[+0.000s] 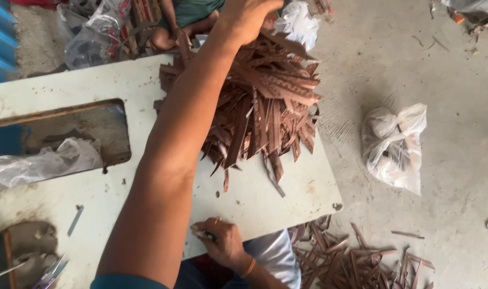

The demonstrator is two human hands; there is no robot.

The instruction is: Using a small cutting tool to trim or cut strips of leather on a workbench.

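Far to the left of my fingers there's blue corrugated sheet at the edge, then the pale, scuffed bench with a rectangular cut-out and a crumpled clear plastic bag lying at its lip. Down by my near corner, a pair of scissors on the bench. My left hand is stretched out long across the bench, fingers clenched on the top of the heap of brown patterned strips, which sits right under and just beyond them. My right hand is close to my body at the bench edge, fingers pinched around a small thin object I can't make out. Right of it, more brown strips scattered on the concrete floor. Further right, a tied white plastic bag on the floor, well apart from both hands.
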